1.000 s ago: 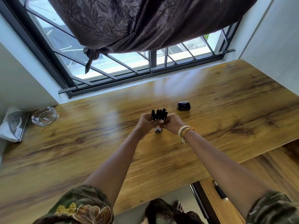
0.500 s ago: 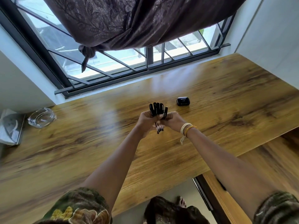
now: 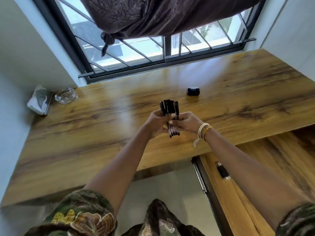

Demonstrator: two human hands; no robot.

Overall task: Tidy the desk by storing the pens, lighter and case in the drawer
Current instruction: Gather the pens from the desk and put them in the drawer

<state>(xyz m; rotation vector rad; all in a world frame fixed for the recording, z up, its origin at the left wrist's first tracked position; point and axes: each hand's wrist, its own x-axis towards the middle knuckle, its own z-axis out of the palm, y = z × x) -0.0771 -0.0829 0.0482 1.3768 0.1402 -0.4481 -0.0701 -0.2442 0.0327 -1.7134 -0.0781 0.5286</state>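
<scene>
Pens (image 3: 169, 109) bundled upright, caps up, above desk (image 3: 85, 133) middle. Left hand (image 3: 156, 123) and right hand (image 3: 185, 122) both grip the bundle, forearms extended. Case (image 3: 193, 91) near back edge; no writing legible.

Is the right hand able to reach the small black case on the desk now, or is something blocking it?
Probably yes for the path, but not right now: nothing lies between the right hand and the black case on the desk. However, both hands, left hand too, grip the pens.
</scene>
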